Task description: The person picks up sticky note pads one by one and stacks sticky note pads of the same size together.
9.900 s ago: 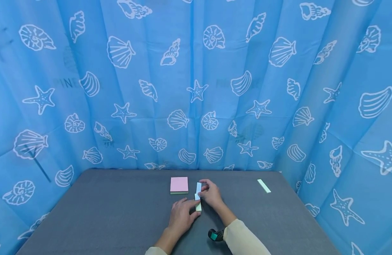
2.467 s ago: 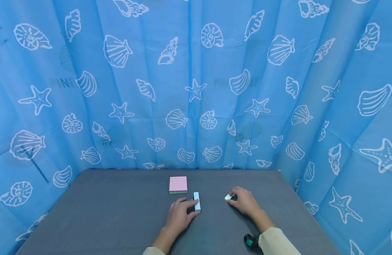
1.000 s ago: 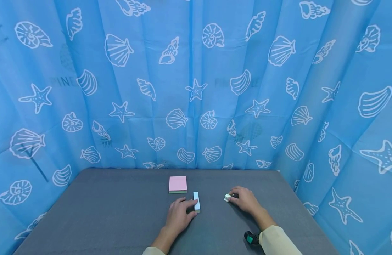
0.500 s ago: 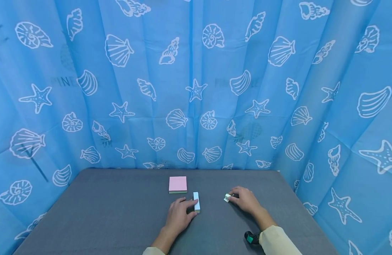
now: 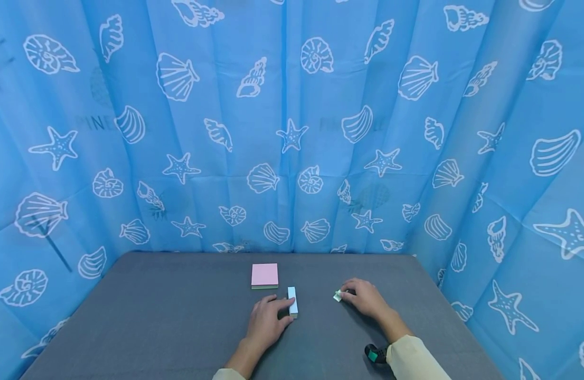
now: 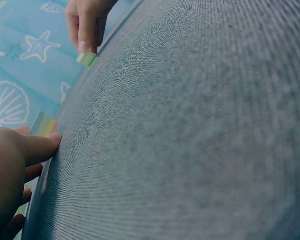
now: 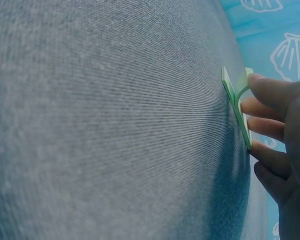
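Near the middle of the table, my left hand (image 5: 267,319) holds a narrow stack of sticky notes (image 5: 292,292), pale blue on top; thumb and index finger touch it. In the left wrist view its side shows yellow and orange layers (image 6: 46,126). To the right, my right hand (image 5: 366,300) pinches a narrow light-green sticky-note pad (image 5: 337,296). The right wrist view shows this pad (image 7: 243,122) split: the thumb bends a curled upper part (image 7: 244,82) away from a straight lower part, while other fingers touch the near end.
A square pad of sticky notes (image 5: 264,274), pink above green, lies behind the left hand. The grey cloth-covered table (image 5: 154,316) reaches back to a blue shell-patterned curtain (image 5: 292,158). A black band with a green patch (image 5: 375,354) sits at the right wrist.
A green strip lying far right ten seconds ago is gone from there. The right hand has moved right from the middle stack, and its green pad is now bent up. The left hand stays.
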Demonstrator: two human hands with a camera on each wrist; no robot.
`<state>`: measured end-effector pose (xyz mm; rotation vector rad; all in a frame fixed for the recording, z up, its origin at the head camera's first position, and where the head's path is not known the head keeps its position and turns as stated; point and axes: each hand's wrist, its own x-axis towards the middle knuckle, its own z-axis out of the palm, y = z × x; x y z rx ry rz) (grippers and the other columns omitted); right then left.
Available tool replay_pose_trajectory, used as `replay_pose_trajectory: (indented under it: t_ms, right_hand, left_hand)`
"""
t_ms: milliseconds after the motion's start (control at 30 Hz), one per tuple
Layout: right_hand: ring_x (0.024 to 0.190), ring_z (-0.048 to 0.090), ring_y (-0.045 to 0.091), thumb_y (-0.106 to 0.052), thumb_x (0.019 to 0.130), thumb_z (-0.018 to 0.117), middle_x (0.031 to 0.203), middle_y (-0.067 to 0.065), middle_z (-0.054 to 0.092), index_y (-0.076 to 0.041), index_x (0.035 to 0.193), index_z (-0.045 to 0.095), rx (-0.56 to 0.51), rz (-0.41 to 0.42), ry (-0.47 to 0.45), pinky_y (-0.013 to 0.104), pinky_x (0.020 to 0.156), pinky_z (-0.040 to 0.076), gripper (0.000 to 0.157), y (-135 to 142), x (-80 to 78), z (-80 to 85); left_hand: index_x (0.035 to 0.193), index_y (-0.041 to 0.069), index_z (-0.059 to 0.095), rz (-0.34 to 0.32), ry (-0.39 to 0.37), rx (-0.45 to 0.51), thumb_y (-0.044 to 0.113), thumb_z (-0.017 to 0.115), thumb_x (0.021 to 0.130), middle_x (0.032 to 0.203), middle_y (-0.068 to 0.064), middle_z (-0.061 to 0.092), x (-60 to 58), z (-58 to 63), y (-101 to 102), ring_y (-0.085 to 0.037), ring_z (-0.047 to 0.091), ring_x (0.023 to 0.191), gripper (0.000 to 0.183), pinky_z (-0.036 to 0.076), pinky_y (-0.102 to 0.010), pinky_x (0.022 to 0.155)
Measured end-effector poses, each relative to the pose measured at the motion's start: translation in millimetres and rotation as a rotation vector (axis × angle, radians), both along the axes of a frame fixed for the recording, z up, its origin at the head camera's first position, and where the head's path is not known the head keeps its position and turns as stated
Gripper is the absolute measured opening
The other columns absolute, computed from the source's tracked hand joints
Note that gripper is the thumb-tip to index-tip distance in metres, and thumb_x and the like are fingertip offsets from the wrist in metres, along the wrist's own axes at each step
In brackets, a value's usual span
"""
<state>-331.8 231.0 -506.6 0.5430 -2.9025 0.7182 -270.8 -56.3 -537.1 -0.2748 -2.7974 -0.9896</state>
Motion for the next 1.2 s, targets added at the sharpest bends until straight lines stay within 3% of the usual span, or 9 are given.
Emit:
replay_pose_trajectory:
  t_ms: [1200]
  right_hand:
    - [0.114, 0.057, 0.034, -0.019, 0.092, 0.068, 0.118, 0.009, 0.064, -0.013, 0.099, 0.072, -0.046, -0.003, -0.032, 0.054, 0.097, 0.041, 0.01, 1.2, 1.5, -1.7]
  left_hand:
    - [0.123, 0.033, 0.069, -0.005, 0.022, 0.001, 0.028, 0.08, 0.08, 0.118, 0.005, 0.068, -1.0, -2.3, -0.1, -0.029, 0.05, 0.125, 0.045, 0.038, -0.059, 0.098]
